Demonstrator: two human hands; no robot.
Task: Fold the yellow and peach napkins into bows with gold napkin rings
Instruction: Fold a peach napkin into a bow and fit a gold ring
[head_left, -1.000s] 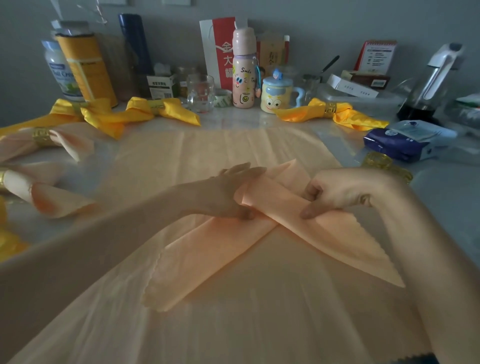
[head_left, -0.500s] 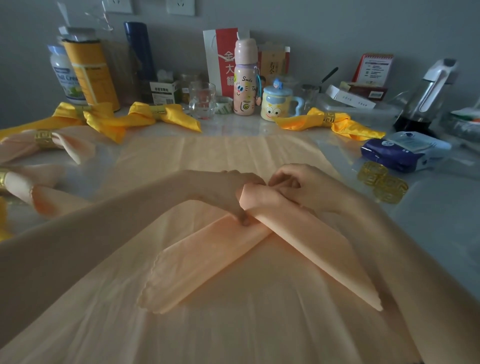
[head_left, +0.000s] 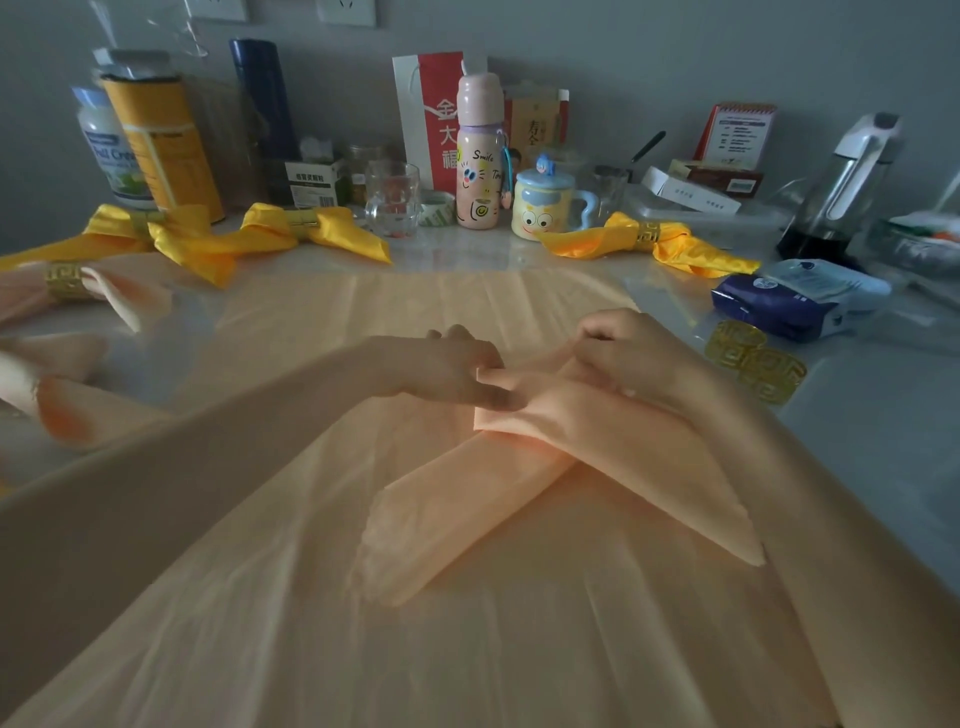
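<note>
Surface w/ peach cloth | L hand + R hand pinched napkin centre, to hold bow gathered for ring.

Clutter lines the back of a pale grey counter. At upper left a tall yellow cylindrical canister stands beside a white blue-capped supplement bottle and a dark blue flask. At centre, a clear glass mug, a pink cartoon-printed drinking bottle and a yellow cartoon-face mug with a blue lid stand before a red-and-white paper bag. At right lie a dark blue tissue pack, a red desk calendar and a clear white-handled pitcher.
</note>
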